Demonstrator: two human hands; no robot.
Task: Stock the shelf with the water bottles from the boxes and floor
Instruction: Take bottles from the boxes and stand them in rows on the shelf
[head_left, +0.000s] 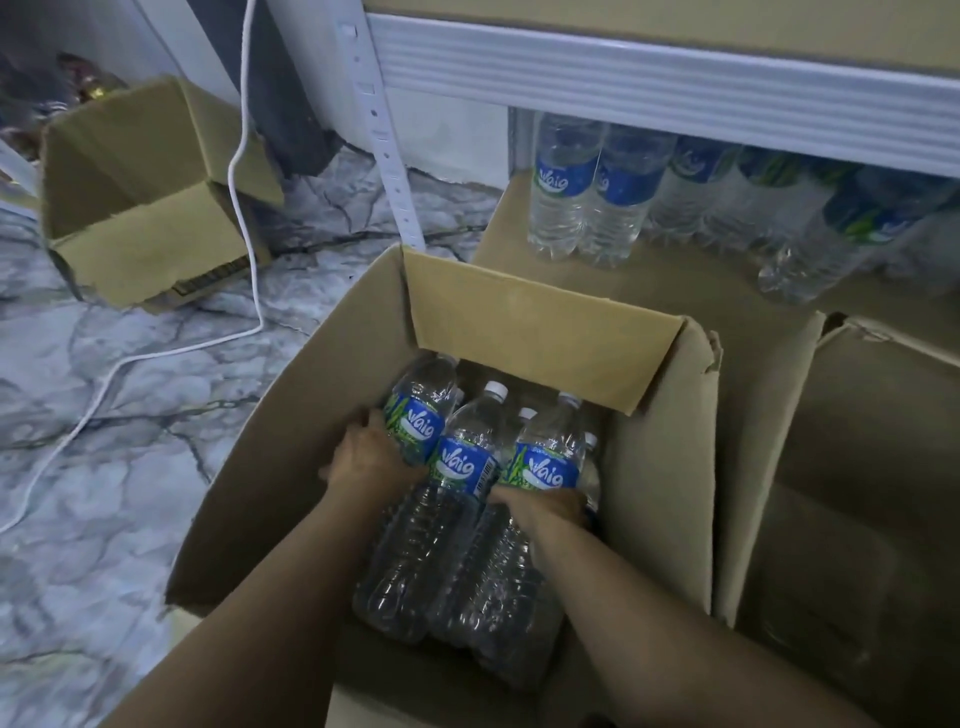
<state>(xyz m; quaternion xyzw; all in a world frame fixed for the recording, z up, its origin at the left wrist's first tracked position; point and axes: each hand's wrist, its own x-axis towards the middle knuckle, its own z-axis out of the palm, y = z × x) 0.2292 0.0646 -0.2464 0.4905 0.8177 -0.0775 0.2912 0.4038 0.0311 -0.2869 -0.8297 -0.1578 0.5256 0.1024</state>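
My left grip (371, 457) holds one bottle (418, 421), my right grip (545, 506) another (545, 462), both inside the box (524, 317). They lean caps away from me, toward the shelf (597, 291), which lies ahead and to the right, nearer my right hand

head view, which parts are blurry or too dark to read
Head view: shelf bottles smear toward the right under the dim shelf beam; the right box interior is murky; labels on the bottles in hand stay sharp; wide-angle bends the upright.
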